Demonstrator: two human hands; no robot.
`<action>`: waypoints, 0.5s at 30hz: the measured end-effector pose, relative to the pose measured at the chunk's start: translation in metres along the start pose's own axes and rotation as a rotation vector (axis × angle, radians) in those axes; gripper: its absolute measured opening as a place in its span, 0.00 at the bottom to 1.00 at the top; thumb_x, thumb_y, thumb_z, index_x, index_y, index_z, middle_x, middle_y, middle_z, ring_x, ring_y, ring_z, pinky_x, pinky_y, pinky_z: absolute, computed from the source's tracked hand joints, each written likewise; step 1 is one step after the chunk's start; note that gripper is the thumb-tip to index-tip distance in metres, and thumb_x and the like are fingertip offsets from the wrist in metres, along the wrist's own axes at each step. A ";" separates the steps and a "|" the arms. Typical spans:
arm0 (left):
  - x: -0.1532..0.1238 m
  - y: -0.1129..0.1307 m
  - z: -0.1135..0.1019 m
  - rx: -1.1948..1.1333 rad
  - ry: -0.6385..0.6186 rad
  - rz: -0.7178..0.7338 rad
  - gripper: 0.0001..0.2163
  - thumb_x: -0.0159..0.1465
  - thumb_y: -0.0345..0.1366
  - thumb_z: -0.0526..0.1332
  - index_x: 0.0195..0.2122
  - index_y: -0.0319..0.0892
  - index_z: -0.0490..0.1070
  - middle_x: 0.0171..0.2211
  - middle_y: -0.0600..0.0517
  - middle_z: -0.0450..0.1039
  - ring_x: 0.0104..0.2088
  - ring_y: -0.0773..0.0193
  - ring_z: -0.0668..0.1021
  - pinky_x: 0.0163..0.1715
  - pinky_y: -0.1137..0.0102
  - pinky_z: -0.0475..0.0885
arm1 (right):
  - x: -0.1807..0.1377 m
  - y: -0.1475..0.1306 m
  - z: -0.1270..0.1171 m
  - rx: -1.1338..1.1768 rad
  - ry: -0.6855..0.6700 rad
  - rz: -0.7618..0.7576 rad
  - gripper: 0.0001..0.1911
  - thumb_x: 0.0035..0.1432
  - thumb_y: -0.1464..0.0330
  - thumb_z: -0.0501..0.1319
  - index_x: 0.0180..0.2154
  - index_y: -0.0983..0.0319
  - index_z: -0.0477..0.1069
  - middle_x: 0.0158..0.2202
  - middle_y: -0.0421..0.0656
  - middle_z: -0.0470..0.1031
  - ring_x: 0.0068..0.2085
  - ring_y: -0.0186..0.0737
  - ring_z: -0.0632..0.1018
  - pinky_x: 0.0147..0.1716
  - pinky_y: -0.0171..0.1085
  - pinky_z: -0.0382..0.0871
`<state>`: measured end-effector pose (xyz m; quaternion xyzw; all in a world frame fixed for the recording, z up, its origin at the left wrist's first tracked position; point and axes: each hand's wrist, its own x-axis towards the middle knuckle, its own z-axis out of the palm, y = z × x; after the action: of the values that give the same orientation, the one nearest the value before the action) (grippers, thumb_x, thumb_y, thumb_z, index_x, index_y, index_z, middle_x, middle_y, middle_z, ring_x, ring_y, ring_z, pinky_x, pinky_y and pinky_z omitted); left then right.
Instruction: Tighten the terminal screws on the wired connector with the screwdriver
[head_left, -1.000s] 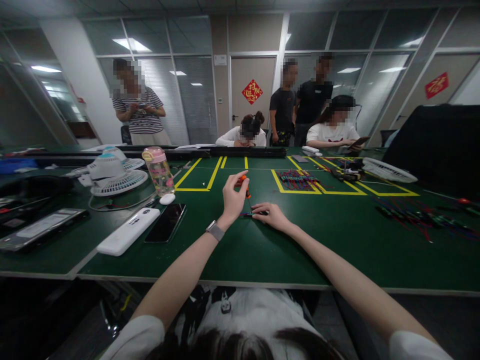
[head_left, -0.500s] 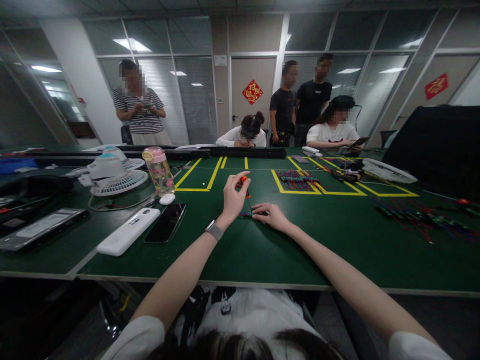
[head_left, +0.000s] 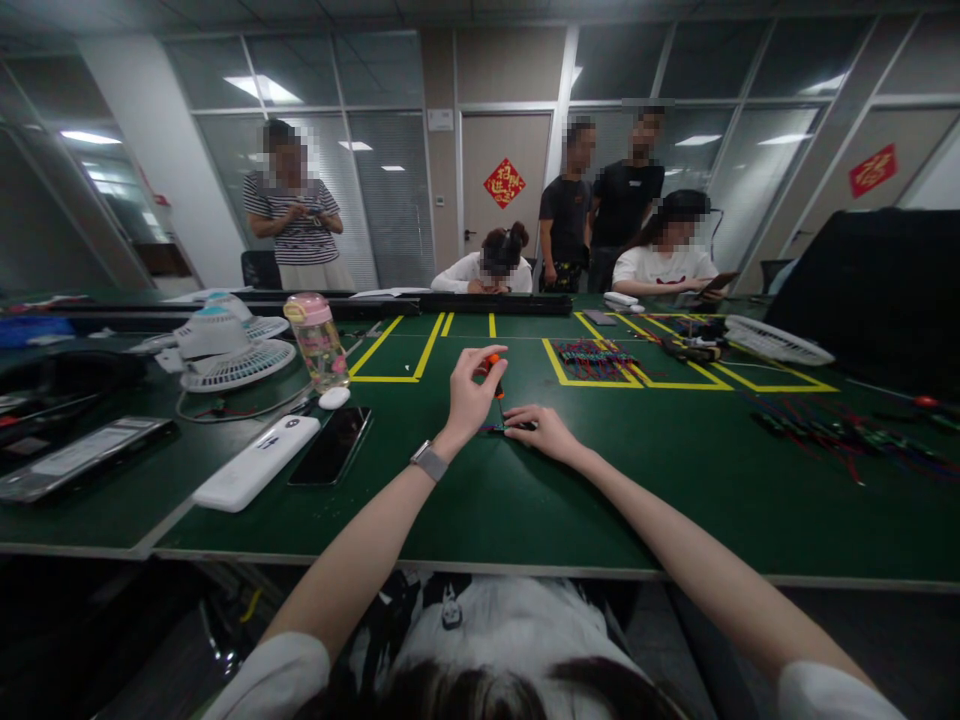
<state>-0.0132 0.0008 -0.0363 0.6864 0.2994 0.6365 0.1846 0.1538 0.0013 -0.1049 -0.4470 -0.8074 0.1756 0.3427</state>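
My left hand [head_left: 471,398] is closed around the orange and black handle of a screwdriver [head_left: 499,392]. The thin shaft points down to a small dark green piece with thin wires [head_left: 495,429] lying on the table. It looks like a little circuit board or terminal block, too small to make out. My right hand [head_left: 549,434] rests on the table from the right, its thumb and fingers pinching the right end of that piece. The screwdriver's tip meets the piece close to my right fingertips; the exact contact spot cannot be seen.
Wired boards [head_left: 596,362] lie bundled inside yellow tape, with more boards [head_left: 832,430] at right. Left of me are a black phone [head_left: 330,446], a white power bank [head_left: 259,463], a bottle [head_left: 319,340] and a fan [head_left: 236,365]. Several people are across the table.
My left hand and the screwdriver have shifted slightly to the right. My right hand keeps its place. The standing person in the striped shirt has moved to the right.
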 end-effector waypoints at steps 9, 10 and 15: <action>0.003 0.000 -0.003 0.042 0.047 0.001 0.13 0.67 0.32 0.51 0.48 0.43 0.71 0.42 0.49 0.72 0.42 0.66 0.74 0.44 0.71 0.68 | -0.001 0.000 -0.001 0.004 -0.003 -0.005 0.10 0.52 0.64 0.64 0.37 0.58 0.80 0.46 0.46 0.78 0.47 0.46 0.78 0.50 0.44 0.69; 0.002 0.000 -0.003 0.038 0.065 0.010 0.12 0.66 0.33 0.52 0.48 0.43 0.72 0.42 0.49 0.72 0.41 0.65 0.74 0.43 0.71 0.69 | -0.001 0.000 -0.001 0.001 -0.005 -0.005 0.10 0.53 0.64 0.64 0.37 0.58 0.80 0.46 0.45 0.78 0.47 0.46 0.78 0.50 0.44 0.69; -0.002 0.003 0.000 0.112 0.156 0.008 0.10 0.64 0.38 0.58 0.42 0.44 0.74 0.39 0.49 0.68 0.38 0.66 0.73 0.39 0.71 0.70 | 0.000 -0.001 0.000 0.008 -0.004 -0.005 0.09 0.53 0.64 0.64 0.36 0.57 0.80 0.45 0.45 0.78 0.47 0.46 0.78 0.51 0.45 0.68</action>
<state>-0.0128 -0.0032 -0.0362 0.6452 0.3454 0.6709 0.1196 0.1536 0.0008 -0.1045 -0.4434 -0.8085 0.1789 0.3430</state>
